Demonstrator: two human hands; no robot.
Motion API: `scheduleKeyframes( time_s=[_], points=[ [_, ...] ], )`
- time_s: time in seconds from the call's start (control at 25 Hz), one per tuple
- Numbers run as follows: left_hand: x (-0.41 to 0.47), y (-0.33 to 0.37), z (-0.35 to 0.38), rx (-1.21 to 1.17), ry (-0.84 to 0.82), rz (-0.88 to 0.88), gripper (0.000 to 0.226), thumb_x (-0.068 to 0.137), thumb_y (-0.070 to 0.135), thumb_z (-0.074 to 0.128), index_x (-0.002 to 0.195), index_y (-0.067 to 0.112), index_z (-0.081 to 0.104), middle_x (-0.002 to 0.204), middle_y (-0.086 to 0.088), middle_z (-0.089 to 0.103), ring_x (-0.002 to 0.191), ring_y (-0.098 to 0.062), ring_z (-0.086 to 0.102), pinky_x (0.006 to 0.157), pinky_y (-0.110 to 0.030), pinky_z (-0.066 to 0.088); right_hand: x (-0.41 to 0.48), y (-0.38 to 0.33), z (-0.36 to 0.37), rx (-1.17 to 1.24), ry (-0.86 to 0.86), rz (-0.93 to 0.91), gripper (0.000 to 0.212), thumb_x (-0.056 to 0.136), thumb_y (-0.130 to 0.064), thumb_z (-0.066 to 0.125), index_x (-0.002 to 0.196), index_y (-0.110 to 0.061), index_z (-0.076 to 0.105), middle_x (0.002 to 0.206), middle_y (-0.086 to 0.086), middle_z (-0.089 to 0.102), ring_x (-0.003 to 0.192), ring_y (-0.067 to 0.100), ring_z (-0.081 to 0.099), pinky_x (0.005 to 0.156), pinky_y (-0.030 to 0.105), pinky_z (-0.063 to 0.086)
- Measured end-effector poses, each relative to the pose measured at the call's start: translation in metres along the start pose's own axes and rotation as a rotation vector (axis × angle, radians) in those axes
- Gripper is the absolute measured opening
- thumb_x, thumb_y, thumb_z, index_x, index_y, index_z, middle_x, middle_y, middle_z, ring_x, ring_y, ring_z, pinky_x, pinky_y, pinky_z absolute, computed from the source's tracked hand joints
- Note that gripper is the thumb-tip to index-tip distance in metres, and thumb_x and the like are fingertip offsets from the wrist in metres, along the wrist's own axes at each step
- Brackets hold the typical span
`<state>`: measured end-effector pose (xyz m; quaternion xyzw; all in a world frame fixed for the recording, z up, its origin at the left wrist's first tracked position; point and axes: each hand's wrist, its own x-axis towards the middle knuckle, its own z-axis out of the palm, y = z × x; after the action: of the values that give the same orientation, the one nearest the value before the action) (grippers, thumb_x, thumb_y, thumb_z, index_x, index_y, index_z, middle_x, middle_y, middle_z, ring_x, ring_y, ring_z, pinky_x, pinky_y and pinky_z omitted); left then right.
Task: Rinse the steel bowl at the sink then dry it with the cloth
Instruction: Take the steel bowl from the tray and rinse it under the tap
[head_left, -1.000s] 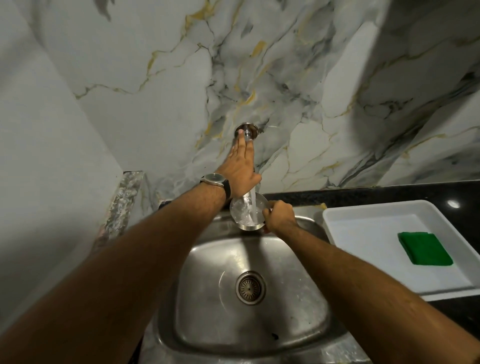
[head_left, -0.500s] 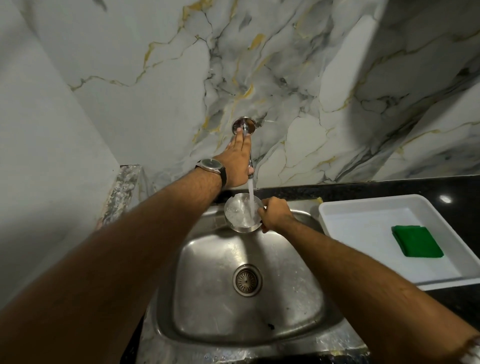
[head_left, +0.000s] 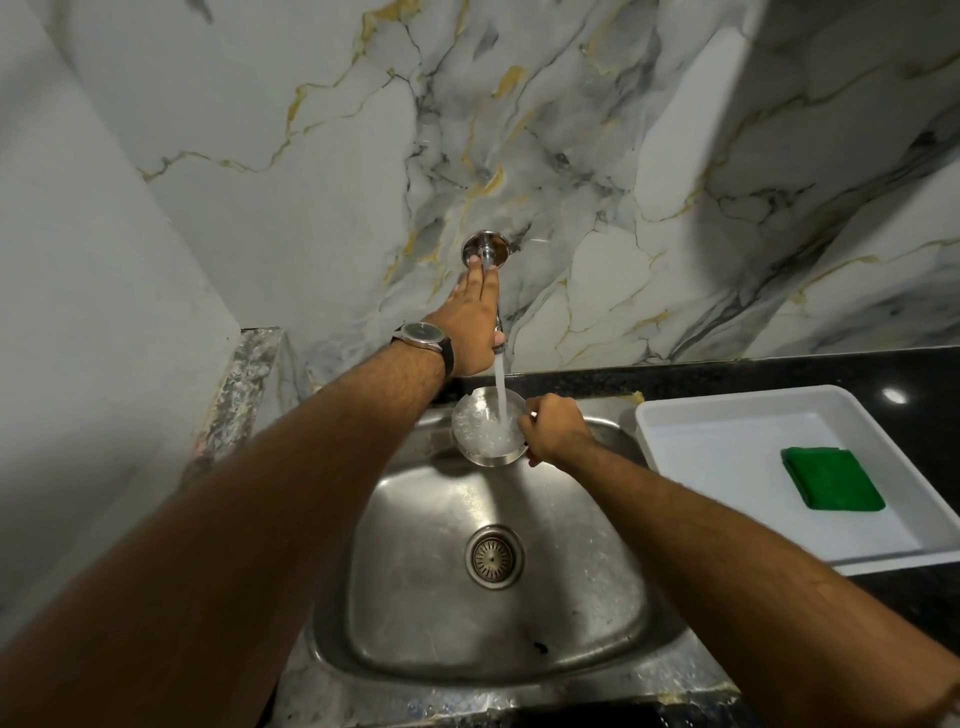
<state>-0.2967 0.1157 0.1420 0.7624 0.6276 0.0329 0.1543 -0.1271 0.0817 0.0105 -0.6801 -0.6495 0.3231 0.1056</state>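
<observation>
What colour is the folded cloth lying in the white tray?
Green, a solid shade; the folded cloth shows clearly in the head view.

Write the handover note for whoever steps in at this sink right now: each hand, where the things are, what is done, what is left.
Left hand: wrapped over the wall-mounted chrome tap, water running.
Right hand: grips the small round steel bowl by its right rim, held under the stream above the stainless steel sink; water is pooling in it.
Folded green cloth: lies in the white rectangular plastic tray on the counter to the right, untouched.
Done: rinsing under way.
Left: shut the tap, tip the water out, dry the bowl with the cloth.
</observation>
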Motion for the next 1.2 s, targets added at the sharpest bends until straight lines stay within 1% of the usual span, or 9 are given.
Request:
scheduleKeyframes(
  time_s=[0.08,0.2,0.32,0.44,0.64,0.84,1.0,1.08,1.2],
  points=[
    [0.0,0.001,0.001,-0.005,0.003,-0.004,0.104,0.104,0.017,0.062,0.172,0.007,-0.016,0.18,-0.019,-0.024,0.171,-0.035,-0.007,0.139,-0.047,0.01,-0.001,0.002,0.0,0.0,0.003,0.003,0.033,0.109,-0.019,0.062,0.137,-0.002,0.069,0.1,0.015,0.081,0.069,0.023,0.082,0.067,0.036,0.072],
    [-0.001,0.002,0.003,-0.005,0.018,-0.003,0.104,0.103,0.014,0.062,0.171,0.007,-0.016,0.18,-0.02,-0.022,0.171,-0.036,-0.006,0.139,-0.046,0.009,-0.004,0.005,0.0,-0.013,0.018,-0.001,0.033,0.11,-0.019,0.06,0.136,-0.002,0.069,0.091,0.012,0.077,0.061,0.018,0.078,0.06,0.028,0.069],
    [0.0,0.002,0.009,-0.004,0.064,0.003,0.103,0.103,0.015,0.062,0.171,0.005,-0.015,0.181,-0.021,-0.019,0.171,-0.035,-0.004,0.139,-0.046,0.01,-0.007,0.004,0.0,-0.006,0.014,0.008,0.033,0.109,-0.018,0.061,0.136,-0.001,0.068,0.103,0.019,0.081,0.074,0.025,0.084,0.07,0.035,0.072],
    [0.002,0.002,0.016,0.035,0.134,0.012,0.1,0.103,0.018,0.061,0.171,0.001,-0.011,0.181,-0.023,-0.016,0.171,-0.036,-0.006,0.138,-0.044,0.003,-0.009,0.002,-0.002,0.009,0.015,0.01,0.034,0.109,-0.019,0.062,0.137,-0.001,0.067,0.108,0.02,0.082,0.079,0.027,0.085,0.074,0.039,0.072],
    [0.004,0.004,0.029,-0.034,0.217,0.002,0.097,0.104,0.015,0.062,0.172,0.001,-0.006,0.181,-0.022,-0.014,0.171,-0.035,-0.008,0.139,-0.046,0.002,-0.011,0.0,0.003,0.034,0.053,0.016,0.031,0.109,-0.02,0.062,0.132,0.0,0.069,0.104,0.02,0.082,0.067,0.021,0.08,0.06,0.027,0.067],
    [0.003,-0.012,0.028,-0.334,0.207,0.036,0.101,0.103,0.017,0.069,0.175,0.014,-0.002,0.184,-0.008,-0.009,0.171,-0.027,-0.001,0.139,-0.052,0.012,-0.016,0.011,0.013,0.053,0.056,0.036,0.026,0.109,-0.023,0.062,0.117,-0.003,0.075,0.085,0.012,0.083,0.069,0.02,0.084,0.075,0.038,0.072],
    [0.008,-0.006,0.041,-0.377,0.312,0.008,0.1,0.103,0.018,0.07,0.176,0.016,0.001,0.185,-0.007,-0.005,0.17,-0.032,0.016,0.134,-0.052,0.029,-0.014,0.02,0.011,0.05,0.087,0.016,0.025,0.108,-0.023,0.062,0.118,-0.004,0.075,0.078,0.01,0.082,0.063,0.018,0.083,0.064,0.029,0.07],
    [0.012,0.014,0.052,-0.399,0.399,-0.064,0.098,0.103,0.011,0.067,0.175,0.015,0.002,0.184,-0.01,-0.009,0.17,-0.034,0.014,0.132,-0.046,0.034,-0.017,0.019,0.009,0.05,0.088,0.013,0.024,0.108,-0.022,0.062,0.117,-0.004,0.075,0.078,0.01,0.083,0.062,0.019,0.083,0.061,0.028,0.069],
    [0.017,0.037,0.058,-0.475,0.488,-0.155,0.096,0.101,-0.002,0.065,0.174,0.011,0.004,0.183,-0.014,-0.015,0.171,-0.036,0.003,0.131,-0.044,0.038,-0.02,0.015,0.004,0.065,0.096,0.021,0.025,0.108,-0.023,0.062,0.114,-0.003,0.076,0.082,0.014,0.084,0.065,0.022,0.084,0.069,0.037,0.072]
  ],
)
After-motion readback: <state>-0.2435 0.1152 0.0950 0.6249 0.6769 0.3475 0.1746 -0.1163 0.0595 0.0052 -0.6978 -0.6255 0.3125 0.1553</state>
